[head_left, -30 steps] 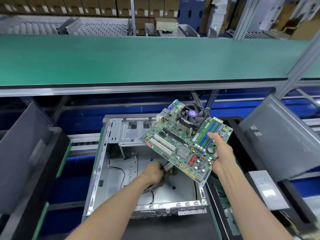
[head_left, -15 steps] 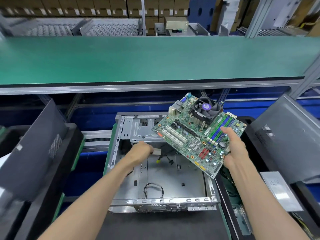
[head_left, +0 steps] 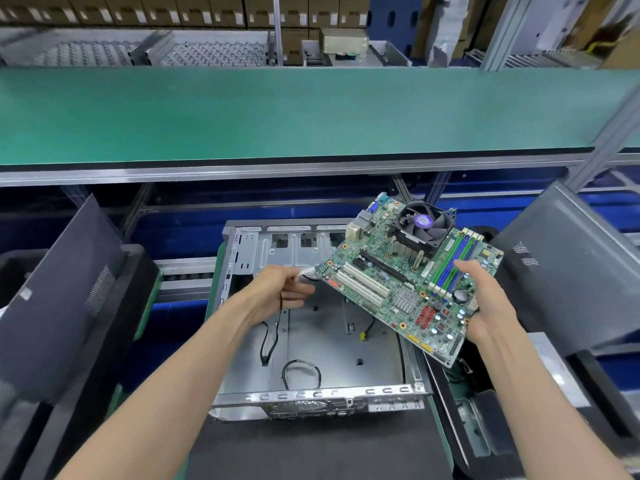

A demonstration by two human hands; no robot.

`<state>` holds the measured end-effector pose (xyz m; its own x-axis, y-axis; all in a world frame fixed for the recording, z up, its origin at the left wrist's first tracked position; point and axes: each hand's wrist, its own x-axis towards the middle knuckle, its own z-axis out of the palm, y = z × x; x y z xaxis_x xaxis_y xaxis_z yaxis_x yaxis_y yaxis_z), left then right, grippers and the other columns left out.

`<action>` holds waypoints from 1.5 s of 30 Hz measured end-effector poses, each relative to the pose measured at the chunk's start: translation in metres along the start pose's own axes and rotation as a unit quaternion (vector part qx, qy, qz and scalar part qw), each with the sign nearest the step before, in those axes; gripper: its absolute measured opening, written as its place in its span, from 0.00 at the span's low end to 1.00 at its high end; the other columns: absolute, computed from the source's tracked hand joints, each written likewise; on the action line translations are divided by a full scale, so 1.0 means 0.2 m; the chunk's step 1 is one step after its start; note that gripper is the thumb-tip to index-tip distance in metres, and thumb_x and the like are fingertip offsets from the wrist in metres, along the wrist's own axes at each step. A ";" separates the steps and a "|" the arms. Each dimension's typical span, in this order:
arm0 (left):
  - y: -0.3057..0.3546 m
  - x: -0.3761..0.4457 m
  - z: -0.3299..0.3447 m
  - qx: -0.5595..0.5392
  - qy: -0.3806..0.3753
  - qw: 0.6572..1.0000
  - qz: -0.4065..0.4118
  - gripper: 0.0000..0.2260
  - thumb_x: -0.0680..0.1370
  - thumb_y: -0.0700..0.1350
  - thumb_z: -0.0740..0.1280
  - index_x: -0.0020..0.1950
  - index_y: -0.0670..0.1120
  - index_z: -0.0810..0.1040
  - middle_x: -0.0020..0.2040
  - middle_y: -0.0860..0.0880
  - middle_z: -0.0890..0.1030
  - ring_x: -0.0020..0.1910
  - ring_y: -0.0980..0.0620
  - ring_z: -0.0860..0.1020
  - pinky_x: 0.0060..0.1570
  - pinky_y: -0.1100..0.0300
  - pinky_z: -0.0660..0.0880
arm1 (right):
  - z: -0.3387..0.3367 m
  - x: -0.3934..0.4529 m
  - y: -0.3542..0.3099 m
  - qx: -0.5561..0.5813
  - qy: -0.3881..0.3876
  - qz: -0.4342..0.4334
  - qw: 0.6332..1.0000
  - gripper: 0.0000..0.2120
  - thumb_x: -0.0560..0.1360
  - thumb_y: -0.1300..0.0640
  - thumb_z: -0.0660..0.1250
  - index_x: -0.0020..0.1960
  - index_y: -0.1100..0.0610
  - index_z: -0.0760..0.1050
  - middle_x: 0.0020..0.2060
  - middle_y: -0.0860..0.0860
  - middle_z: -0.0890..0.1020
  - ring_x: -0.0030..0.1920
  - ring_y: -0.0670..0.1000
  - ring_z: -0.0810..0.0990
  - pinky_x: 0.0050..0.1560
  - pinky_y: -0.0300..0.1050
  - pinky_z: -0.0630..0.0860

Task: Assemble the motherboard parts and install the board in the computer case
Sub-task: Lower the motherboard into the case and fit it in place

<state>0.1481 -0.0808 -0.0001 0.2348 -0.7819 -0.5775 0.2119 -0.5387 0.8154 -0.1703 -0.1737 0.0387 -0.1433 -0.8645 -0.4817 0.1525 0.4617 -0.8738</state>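
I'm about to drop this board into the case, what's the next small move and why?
Probably pull the cable connector clear toward the left wall of the case before lowering. The left hand pinches it right at the edge of the motherboard, which the right hand holds tilted above the open case, and loose black cables lie on the floor beneath.

Lighting: bright, even, from overhead; colours clear throughout.
Shadows: soft and faint; the recess beneath the green shelf point(head_left: 277, 112) is dark.
Glare: pale sheen across the shelf's far half; small highlights on the metal rim of the computer case point(head_left: 311, 396).
Focus: centre sharp, motherboard point(head_left: 398, 282) components legible.
Blur: smeared at the lower left and lower right corners; far cartons soft.
Distortion: wide-angle bowing; shelf edge curves, uprights lean at the right edge.
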 end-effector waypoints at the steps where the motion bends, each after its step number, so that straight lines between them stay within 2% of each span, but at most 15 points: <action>1: 0.00 0.01 0.01 -0.023 0.009 1.000 -0.009 0.13 0.80 0.41 0.58 0.35 0.45 0.70 0.47 0.38 0.85 0.46 0.44 0.85 0.41 0.54 0.81 | -0.01 -0.01 0.00 -0.005 -0.002 -0.002 1.000 0.16 0.64 0.47 0.78 0.46 0.46 0.73 0.76 0.50 0.63 0.76 0.56 0.59 0.71 0.63 0.59; 2: 0.00 0.01 0.01 -0.025 0.023 0.999 -0.017 0.13 0.80 0.41 0.58 0.35 0.45 0.69 0.46 0.39 0.86 0.40 0.46 0.85 0.33 0.58 0.80 | -0.03 -0.01 0.00 -0.008 -0.001 -0.002 1.000 0.17 0.64 0.47 0.78 0.48 0.46 0.74 0.76 0.50 0.63 0.76 0.56 0.60 0.71 0.63 0.59; 4: 0.00 0.02 0.00 0.014 0.040 0.999 -0.018 0.12 0.80 0.44 0.60 0.37 0.46 0.71 0.41 0.43 0.86 0.24 0.54 0.75 0.20 0.65 0.65 | -0.06 -0.03 -0.01 -0.013 -0.003 -0.007 1.000 0.18 0.64 0.47 0.77 0.50 0.46 0.75 0.75 0.50 0.64 0.75 0.56 0.61 0.72 0.63 0.61; 5: 0.01 0.03 -0.01 0.044 0.040 0.998 -0.013 0.11 0.80 0.46 0.61 0.38 0.46 0.73 0.36 0.45 0.84 0.21 0.56 0.68 0.19 0.66 0.59 | -0.08 -0.03 -0.01 -0.014 -0.007 -0.012 1.000 0.17 0.65 0.47 0.77 0.50 0.46 0.75 0.75 0.50 0.64 0.75 0.56 0.61 0.73 0.63 0.60; 7: 0.03 0.04 -0.04 0.107 0.030 0.994 0.003 0.11 0.79 0.48 0.63 0.39 0.45 0.78 0.28 0.50 0.76 0.21 0.56 0.60 0.21 0.65 0.54 | -0.11 -0.05 -0.02 -0.023 -0.012 -0.019 0.999 0.15 0.66 0.48 0.77 0.48 0.46 0.75 0.76 0.50 0.63 0.76 0.55 0.59 0.73 0.62 0.59; 9: 0.06 0.05 -0.07 0.150 0.036 0.988 0.012 0.13 0.78 0.49 0.65 0.38 0.44 0.82 0.26 0.51 0.71 0.21 0.55 0.59 0.21 0.65 0.54 | -0.13 -0.07 -0.03 -0.038 -0.024 -0.023 0.999 0.16 0.67 0.48 0.77 0.50 0.45 0.75 0.77 0.49 0.62 0.76 0.54 0.58 0.72 0.62 0.58; 14: 0.10 0.08 -0.08 0.194 0.076 0.978 0.027 0.13 0.78 0.50 0.69 0.36 0.45 0.82 0.24 0.53 0.70 0.20 0.56 0.61 0.20 0.64 0.59 | -0.12 -0.12 -0.04 -0.071 -0.055 -0.029 0.996 0.12 0.67 0.49 0.76 0.44 0.42 0.75 0.76 0.48 0.64 0.76 0.54 0.59 0.71 0.61 0.57; 19: 0.11 0.10 -0.09 0.132 0.069 0.989 -0.003 0.12 0.80 0.48 0.67 0.39 0.43 0.80 0.25 0.53 0.70 0.20 0.57 0.60 0.20 0.65 0.56 | -0.11 -0.16 -0.05 -0.112 -0.080 -0.016 0.990 0.13 0.66 0.50 0.77 0.44 0.44 0.74 0.77 0.50 0.63 0.77 0.55 0.57 0.72 0.63 0.54; 28: 0.17 0.10 -0.07 0.043 0.035 0.995 -0.085 0.13 0.82 0.45 0.61 0.36 0.47 0.72 0.26 0.54 0.66 0.20 0.58 0.57 0.18 0.67 0.51 | -0.12 -0.25 -0.04 -0.188 -0.120 0.025 0.975 0.16 0.63 0.49 0.78 0.46 0.48 0.75 0.77 0.55 0.62 0.76 0.56 0.58 0.72 0.61 0.55; 31: 0.18 0.10 -0.05 0.073 0.045 0.994 -0.064 0.11 0.81 0.44 0.63 0.39 0.45 0.74 0.27 0.53 0.66 0.21 0.58 0.57 0.18 0.67 0.52 | -0.12 -0.29 -0.01 -0.214 -0.134 0.042 0.967 0.18 0.62 0.48 0.79 0.49 0.48 0.79 0.77 0.54 0.62 0.76 0.56 0.58 0.72 0.61 0.55; 35: 0.20 0.10 -0.03 0.144 0.064 0.987 -0.027 0.11 0.80 0.46 0.64 0.39 0.45 0.76 0.26 0.53 0.67 0.22 0.57 0.58 0.19 0.66 0.54 | -0.09 -0.32 0.05 -0.225 -0.151 0.058 0.961 0.18 0.63 0.48 0.79 0.50 0.50 0.79 0.77 0.55 0.62 0.76 0.56 0.58 0.71 0.61 0.55; 39: 0.23 0.08 -0.02 0.187 0.067 0.980 0.003 0.10 0.78 0.44 0.64 0.38 0.44 0.77 0.25 0.53 0.68 0.21 0.56 0.59 0.21 0.65 0.55 | -0.03 -0.36 0.11 -0.228 -0.169 0.063 0.957 0.29 0.62 0.46 0.80 0.60 0.52 0.77 0.77 0.54 0.62 0.77 0.56 0.57 0.73 0.62 0.54; 42: 0.25 0.06 -0.01 0.226 0.062 0.972 0.017 0.08 0.76 0.43 0.65 0.37 0.44 0.77 0.25 0.53 0.69 0.21 0.55 0.60 0.22 0.65 0.57 | 0.02 -0.39 0.14 -0.223 -0.185 0.077 0.954 0.28 0.64 0.47 0.79 0.60 0.52 0.76 0.77 0.54 0.62 0.77 0.56 0.57 0.73 0.61 0.54; 45: 0.27 0.05 -0.01 0.257 0.061 0.964 0.022 0.09 0.76 0.45 0.65 0.37 0.44 0.78 0.25 0.53 0.70 0.21 0.55 0.61 0.22 0.65 0.58 | 0.09 -0.41 0.18 -0.210 -0.204 0.093 0.952 0.32 0.65 0.48 0.79 0.66 0.52 0.75 0.78 0.53 0.61 0.77 0.55 0.56 0.74 0.61 0.54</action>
<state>0.1634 -0.1164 0.0386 0.3499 -0.7820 -0.5157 -0.2925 -0.6142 0.7329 -0.1355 -0.0892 0.0473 0.2524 -0.7251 -0.6407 -0.2789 0.5796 -0.7657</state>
